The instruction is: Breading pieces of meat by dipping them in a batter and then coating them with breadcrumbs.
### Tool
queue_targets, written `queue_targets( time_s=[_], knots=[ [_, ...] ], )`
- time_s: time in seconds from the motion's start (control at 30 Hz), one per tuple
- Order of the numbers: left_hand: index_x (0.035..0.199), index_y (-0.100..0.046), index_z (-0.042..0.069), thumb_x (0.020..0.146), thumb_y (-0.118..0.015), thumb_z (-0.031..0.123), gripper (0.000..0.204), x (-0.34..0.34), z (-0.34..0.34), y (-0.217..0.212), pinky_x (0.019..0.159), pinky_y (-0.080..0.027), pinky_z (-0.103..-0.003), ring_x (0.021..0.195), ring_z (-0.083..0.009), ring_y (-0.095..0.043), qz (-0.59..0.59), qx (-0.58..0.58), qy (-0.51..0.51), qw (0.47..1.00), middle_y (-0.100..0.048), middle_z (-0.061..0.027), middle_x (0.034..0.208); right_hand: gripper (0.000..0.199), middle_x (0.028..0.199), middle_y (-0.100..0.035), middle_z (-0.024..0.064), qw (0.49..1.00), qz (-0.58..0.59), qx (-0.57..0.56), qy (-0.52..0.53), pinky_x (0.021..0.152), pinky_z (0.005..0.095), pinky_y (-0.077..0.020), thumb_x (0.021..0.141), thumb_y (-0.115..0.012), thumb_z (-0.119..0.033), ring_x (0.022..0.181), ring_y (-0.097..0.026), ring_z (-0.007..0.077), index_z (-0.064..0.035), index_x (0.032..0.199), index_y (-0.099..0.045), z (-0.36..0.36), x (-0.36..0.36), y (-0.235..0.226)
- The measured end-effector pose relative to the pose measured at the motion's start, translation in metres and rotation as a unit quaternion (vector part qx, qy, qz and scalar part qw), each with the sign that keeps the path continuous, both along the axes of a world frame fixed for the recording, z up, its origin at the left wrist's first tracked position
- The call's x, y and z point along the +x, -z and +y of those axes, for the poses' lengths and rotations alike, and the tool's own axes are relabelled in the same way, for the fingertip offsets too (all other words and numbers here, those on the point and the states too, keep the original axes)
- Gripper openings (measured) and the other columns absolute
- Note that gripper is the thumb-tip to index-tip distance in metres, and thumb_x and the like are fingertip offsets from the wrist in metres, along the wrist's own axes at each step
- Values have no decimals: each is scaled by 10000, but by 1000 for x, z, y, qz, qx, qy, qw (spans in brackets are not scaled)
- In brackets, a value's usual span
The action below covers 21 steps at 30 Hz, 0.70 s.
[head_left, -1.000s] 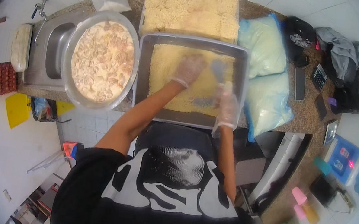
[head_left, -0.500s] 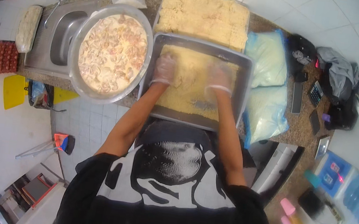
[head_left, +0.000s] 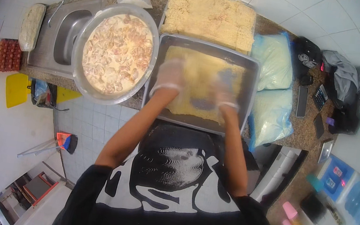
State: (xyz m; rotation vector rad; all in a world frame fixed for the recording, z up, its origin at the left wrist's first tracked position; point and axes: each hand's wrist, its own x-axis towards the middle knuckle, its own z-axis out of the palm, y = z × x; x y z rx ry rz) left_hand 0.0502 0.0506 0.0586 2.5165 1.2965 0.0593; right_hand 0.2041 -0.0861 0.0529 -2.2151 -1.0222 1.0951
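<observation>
Dough sheet [head_left: 200, 75] lies under both gloved hands' fingers [head_left: 169, 74].

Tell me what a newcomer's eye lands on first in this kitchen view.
First, the two clear-gloved hands, left hand and right hand, pressing on a pale yellow sheet of dough in the rectangular metal tray at centre. Left of it sits a big round metal bowl of creamy, chunky filling, partly over the steel sink. Behind the tray lies a block of crumbly yellow mixture.
</observation>
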Motion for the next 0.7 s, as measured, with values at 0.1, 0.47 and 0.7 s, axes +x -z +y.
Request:
queue_targets(
  time_s=[0.1,0.47,0.7],
  knots=[
    [1023,-619,80,804,-537,92,234,21,33,74,803,-500,-396,934,-304,-621,-35,130,89,987,-645,-145,1018,525,957,-639,187,996,-88,-23,15,763,436,-470,962,-361,-452,855,-610,345,0,1121,-575,-2,20,-13],
    [1180,-563,147,851,-505,122,335,50,1,79,926,-421,-447,1089,-251,-548,31,190,346,918,-549,-72,1258,429,694,-525,-14,894,245,166,337,463,221,-390,953,-448,-474,515,-478,82,-93,1046,-623,-47,-5,-31],
    [1126,-584,69,757,-594,95,370,5,8,87,910,-455,-374,1004,-306,-598,-201,124,104,966,-635,-153,1073,507,840,-670,149,962,-260,84,18,689,379,-494,875,-501,-514,744,-640,246,-70,1079,-637,-21,-2,63]
  ],
)
